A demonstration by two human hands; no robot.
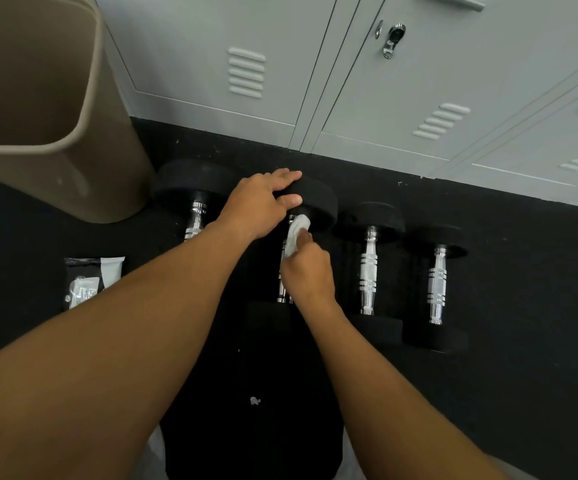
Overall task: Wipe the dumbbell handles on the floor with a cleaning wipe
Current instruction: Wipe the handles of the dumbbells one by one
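Note:
Several black dumbbells with chrome handles lie side by side on the black floor. My left hand (266,202) grips the far weight head (318,202) of the second dumbbell from the left. My right hand (310,271) is closed on a crumpled white wipe (296,233) and presses it against that dumbbell's chrome handle (283,289), most of which is hidden under the hand. The leftmost dumbbell (195,216) is partly covered by my left forearm. Two smaller dumbbells (368,268) (437,282) lie untouched to the right.
A tan waste bin (38,109) stands at the upper left, close to the leftmost dumbbell. A black-and-white wipe packet (86,282) lies on the floor at left. Grey metal lockers (384,91) run along the back. A small white scrap (255,400) sits on the floor near me.

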